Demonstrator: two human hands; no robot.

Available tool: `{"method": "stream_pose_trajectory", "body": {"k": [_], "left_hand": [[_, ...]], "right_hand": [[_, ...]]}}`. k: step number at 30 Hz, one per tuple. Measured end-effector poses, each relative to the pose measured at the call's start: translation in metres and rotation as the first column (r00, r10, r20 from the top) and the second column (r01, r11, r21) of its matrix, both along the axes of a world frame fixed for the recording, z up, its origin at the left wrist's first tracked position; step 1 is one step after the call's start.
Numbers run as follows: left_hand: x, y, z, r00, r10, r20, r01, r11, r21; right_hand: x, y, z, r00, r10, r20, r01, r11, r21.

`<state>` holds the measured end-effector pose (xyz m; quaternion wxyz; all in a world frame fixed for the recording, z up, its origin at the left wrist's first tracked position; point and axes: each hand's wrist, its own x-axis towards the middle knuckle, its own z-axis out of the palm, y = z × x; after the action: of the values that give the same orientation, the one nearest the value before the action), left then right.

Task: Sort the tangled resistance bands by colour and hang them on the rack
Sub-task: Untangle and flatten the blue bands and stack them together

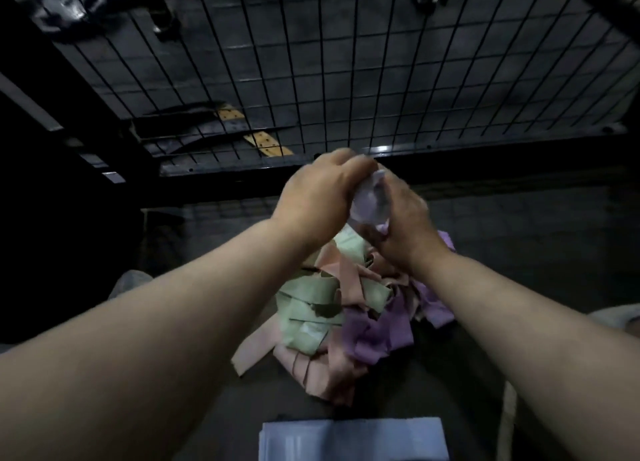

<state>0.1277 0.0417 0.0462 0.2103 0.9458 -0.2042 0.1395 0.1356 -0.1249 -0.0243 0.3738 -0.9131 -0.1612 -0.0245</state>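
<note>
Together, left hand (315, 197) and right hand (406, 227) grip one lilac band (370, 202).

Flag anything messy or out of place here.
The resistance bands lie in one tangled heap, green, pink and purple mixed, in front of the wire rack, with none visibly hung. The left hand and right hand both grip a pale purple band above it.

Wire rack (346, 80) walls off the far side. Band pile (332, 308) fills mid-floor. Left hand (315, 201) and right hand (405, 225), gripping a lilac band (370, 201), crowd the gap before the rack. Bare floor (519, 235) open right of pile. Pale blue stack (349, 440) at near edge.
</note>
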Motion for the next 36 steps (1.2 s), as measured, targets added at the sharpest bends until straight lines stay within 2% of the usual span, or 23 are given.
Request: {"method": "stream_pose_trajectory", "body": {"k": [2,3,4,6,7,9,12,15,17,20,23,24,28,31,34,36], "left_hand": [[-0.011,0.001,0.029,0.998,-0.047,0.043,0.047,0.999,0.012],[-0.016,0.004,0.043,0.997,-0.053,0.053,0.053,0.999,-0.006],[-0.022,0.007,0.057,0.998,-0.038,0.059,0.041,0.998,-0.057],[-0.036,0.011,0.084,0.998,0.038,0.041,-0.028,0.976,-0.217],[-0.044,0.012,0.098,0.997,0.072,-0.008,-0.071,0.949,-0.308],[-0.061,0.015,0.122,0.986,0.073,-0.147,-0.135,0.871,-0.472],[-0.084,0.022,0.154,0.961,0.026,-0.277,-0.189,0.792,-0.581],[-0.113,0.029,0.180,0.930,-0.008,-0.367,-0.245,0.731,-0.637],[-0.133,0.031,0.194,0.914,-0.056,-0.402,-0.268,0.659,-0.702],[-0.156,0.036,0.207,0.885,-0.103,-0.455,-0.339,0.530,-0.778],[-0.179,0.036,0.215,0.812,-0.295,-0.504,-0.425,0.294,-0.856],[-0.185,0.035,0.215,0.793,-0.346,-0.502,-0.434,0.258,-0.863],[-0.205,0.028,0.209,0.831,-0.255,-0.494,-0.403,0.336,-0.851],[-0.217,0.021,0.213,0.867,-0.176,-0.466,-0.400,0.312,-0.862],[-0.223,0.022,0.215,0.877,-0.002,-0.480,-0.470,0.199,-0.860],[-0.226,0.027,0.206,0.859,0.091,-0.504,-0.511,0.190,-0.838]], "right_hand": [[-0.005,-0.010,0.025,0.993,-0.019,0.113,0.020,1.000,-0.011],[-0.009,-0.013,0.039,0.994,-0.023,0.110,0.025,1.000,-0.016],[-0.015,-0.016,0.051,0.997,-0.019,0.069,0.018,1.000,0.005],[-0.032,-0.017,0.075,0.988,0.024,-0.149,-0.001,0.989,0.150],[-0.042,-0.017,0.084,0.963,0.076,-0.260,-0.021,0.977,0.211],[-0.062,-0.012,0.097,0.920,0.174,-0.351,-0.064,0.951,0.303],[-0.092,0.000,0.119,0.901,0.242,-0.359,-0.081,0.909,0.408],[-0.118,0.007,0.153,0.860,0.326,-0.393,-0.031,0.802,0.597],[-0.131,0.010,0.178,0.865,0.342,-0.367,-0.025,0.760,0.649],[-0.148,0.012,0.205,0.893,0.329,-0.307,-0.072,0.778,0.624],[-0.164,0.013,0.225,0.906,0.322,-0.273,-0.092,0.782,0.617],[-0.169,0.014,0.230,0.912,0.315,-0.264,-0.088,0.776,0.624],[-0.185,0.013,0.248,0.910,0.330,-0.252,-0.098,0.760,0.643],[-0.204,0.007,0.250,0.870,0.391,-0.299,-0.124,0.763,0.635],[-0.232,-0.004,0.238,0.711,0.495,-0.499,-0.215,0.829,0.516],[-0.247,-0.012,0.221,0.644,0.457,-0.613,-0.300,0.888,0.348]]}}
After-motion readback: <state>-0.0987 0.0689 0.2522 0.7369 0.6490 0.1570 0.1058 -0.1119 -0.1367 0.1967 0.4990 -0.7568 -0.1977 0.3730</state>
